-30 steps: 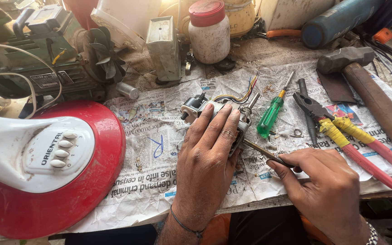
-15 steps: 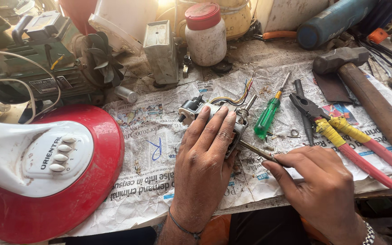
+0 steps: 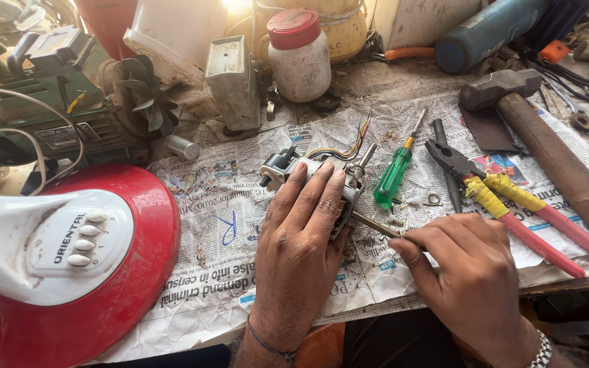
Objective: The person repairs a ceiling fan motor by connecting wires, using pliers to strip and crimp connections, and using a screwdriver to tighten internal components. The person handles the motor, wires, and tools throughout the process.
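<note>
white red-lidded jar (image 3: 299,58), newspaper sheet (image 3: 219,225)

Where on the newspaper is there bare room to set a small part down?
Free: newspaper between the red fan base and the left hand on the motor; a smaller strip before the white jar. Crowded: right of the motor, with green screwdriver, pliers, hammer and the right hand.
</note>
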